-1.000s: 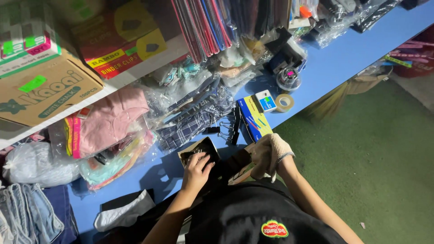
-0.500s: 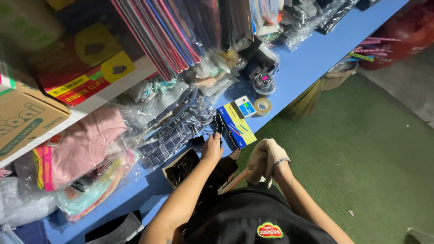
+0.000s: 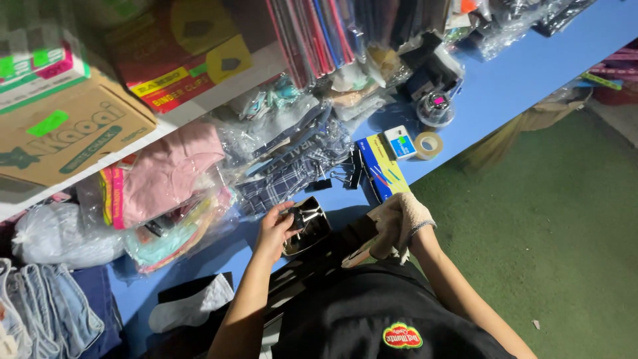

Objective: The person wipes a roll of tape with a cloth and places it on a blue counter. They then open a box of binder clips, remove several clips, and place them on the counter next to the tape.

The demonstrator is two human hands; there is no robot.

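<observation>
We see the blue desk (image 3: 518, 73) running toward 1 o'clock, crowded with bagged clothes (image 3: 166, 176) at 10 o'clock; a blue and yellow box (image 3: 382, 174) lies at 12 o'clock beside loose black binder clips (image 3: 349, 174); a small open box (image 3: 307, 226) of clips sits at the desk's near edge; our left hand (image 3: 274, 229) pinches shut on 1 binder clip (image 3: 296, 218) over it; our gloved right hand (image 3: 399, 223) curls closed around a flat card piece (image 3: 359, 254) at 3 o'clock; a tape roll (image 3: 428, 144) lies beyond.
</observation>
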